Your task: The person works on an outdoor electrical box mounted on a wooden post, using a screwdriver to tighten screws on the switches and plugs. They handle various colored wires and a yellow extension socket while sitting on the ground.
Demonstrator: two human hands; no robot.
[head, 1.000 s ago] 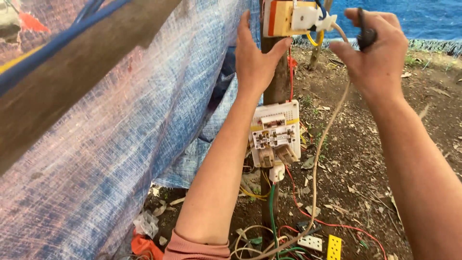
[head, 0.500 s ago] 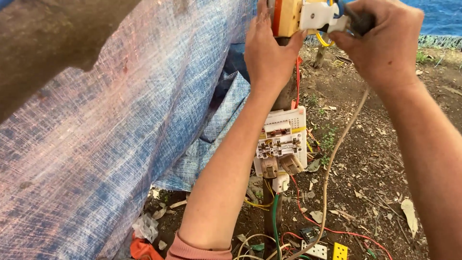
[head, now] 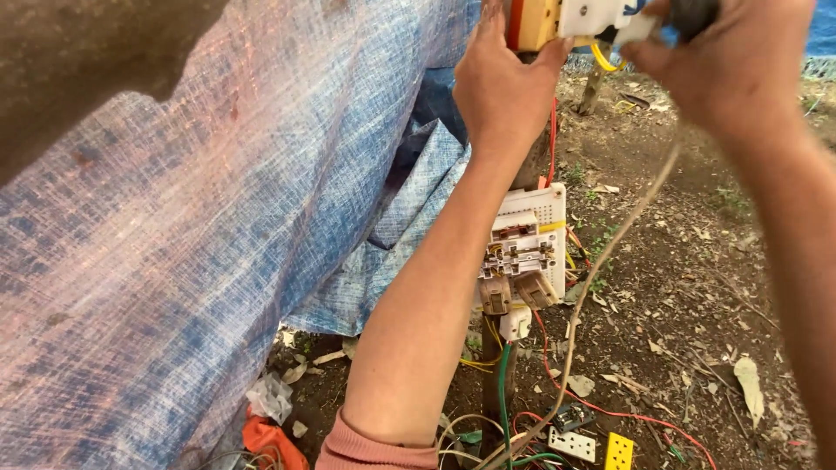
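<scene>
Left hand (head: 505,87): wrapped around post, steadying orange-white switch box (head: 566,19) at top | Right hand (head: 740,61): gripping dark tool against box | Risk: bare terminals on fuse board (head: 527,252) below; slipping risks shock, snagged cord (head: 610,261).

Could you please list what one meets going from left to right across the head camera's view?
Blue woven tarpaulin → orange cloth on the ground → left hand on the post → open white switch box → yellow socket plate on the soil → right hand → dry leaf.
</scene>
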